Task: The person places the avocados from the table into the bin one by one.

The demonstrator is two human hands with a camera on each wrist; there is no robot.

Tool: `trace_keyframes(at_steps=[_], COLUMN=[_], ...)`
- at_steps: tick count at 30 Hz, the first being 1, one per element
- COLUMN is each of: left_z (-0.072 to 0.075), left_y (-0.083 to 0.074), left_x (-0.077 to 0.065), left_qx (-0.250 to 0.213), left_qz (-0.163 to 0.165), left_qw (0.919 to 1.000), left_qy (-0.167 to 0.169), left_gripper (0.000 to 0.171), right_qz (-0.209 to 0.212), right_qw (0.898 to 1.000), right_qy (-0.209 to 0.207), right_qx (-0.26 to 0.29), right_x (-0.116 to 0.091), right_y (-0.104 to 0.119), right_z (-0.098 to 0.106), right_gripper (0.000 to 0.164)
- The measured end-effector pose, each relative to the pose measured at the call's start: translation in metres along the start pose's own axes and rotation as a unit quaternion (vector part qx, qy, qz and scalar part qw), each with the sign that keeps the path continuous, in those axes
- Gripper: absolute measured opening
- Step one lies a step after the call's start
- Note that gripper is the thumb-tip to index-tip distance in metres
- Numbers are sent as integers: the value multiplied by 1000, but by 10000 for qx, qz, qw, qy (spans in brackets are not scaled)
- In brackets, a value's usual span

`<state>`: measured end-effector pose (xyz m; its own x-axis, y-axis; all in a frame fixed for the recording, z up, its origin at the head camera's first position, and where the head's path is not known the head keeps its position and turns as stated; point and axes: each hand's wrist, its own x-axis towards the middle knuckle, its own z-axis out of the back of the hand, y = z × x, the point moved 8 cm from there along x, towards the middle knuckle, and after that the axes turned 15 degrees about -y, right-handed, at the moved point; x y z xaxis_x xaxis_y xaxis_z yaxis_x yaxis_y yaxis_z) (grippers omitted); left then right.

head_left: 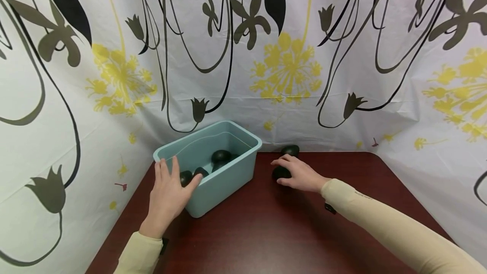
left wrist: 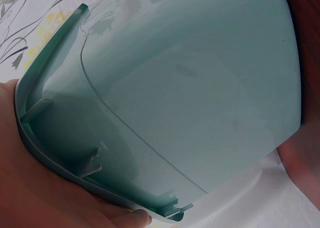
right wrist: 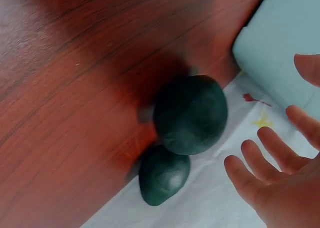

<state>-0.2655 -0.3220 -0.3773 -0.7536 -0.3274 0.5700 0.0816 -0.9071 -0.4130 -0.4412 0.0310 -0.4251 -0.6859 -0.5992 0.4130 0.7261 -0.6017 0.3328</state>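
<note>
A light blue-green plastic bin (head_left: 224,189) stands at the left of the table, with several dark green avocados (head_left: 220,155) inside. My left hand (head_left: 167,193) rests at its near-left end, fingers straight and spread over the rim. Up close in the left wrist view, the hand (left wrist: 55,188) lies along the bin's lip (left wrist: 55,168). To the right of the bin, my right hand (head_left: 300,174) reaches over a dark avocado (head_left: 281,173). In the right wrist view its fingers (right wrist: 270,178) are spread and apart from that avocado (right wrist: 190,115). A second avocado (right wrist: 164,175) lies right beside it, toward the back edge.
The dark red wooden table (head_left: 266,231) ends at the back against a white hanging cloth (head_left: 335,88) with a flower print. The same cloth runs along the left and right sides. The bin sits near the table's back left edge.
</note>
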Motion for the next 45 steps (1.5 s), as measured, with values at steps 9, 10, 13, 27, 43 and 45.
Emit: trace_keyframes(at_steps=[9,10,13,27,43,45], left_z=[-2,-2,-2,-1,0,0], left_y=[2,2,2,2,0,0], left_x=[-2,-1,-1,0,0,0], left_qx=[26,29,30,45,31,33], left_qz=[2,0,-5,4,5,1], left_qw=[10000,10000,10000,10000,10000,10000], left_qy=[-13,-11,-21,-15,-12,-21], left_gripper=[113,113,113,112,112,112], right_qz=[-87,-114,-119,-373,-583,-641], right_qw=[9999,9999,9999,9993,9976,9972], right_qy=[20,33,33,41,-315,-343], right_qx=[-75,-62,-30,-22,-179,-185], right_x=[-3,-3,-4,-3,-5,-6], right_y=[-23,-25,-29,-49,-54,-56], right_z=[-10,-10,-12,-23,-26,-26], right_gripper=[58,58,58,60,64,66])
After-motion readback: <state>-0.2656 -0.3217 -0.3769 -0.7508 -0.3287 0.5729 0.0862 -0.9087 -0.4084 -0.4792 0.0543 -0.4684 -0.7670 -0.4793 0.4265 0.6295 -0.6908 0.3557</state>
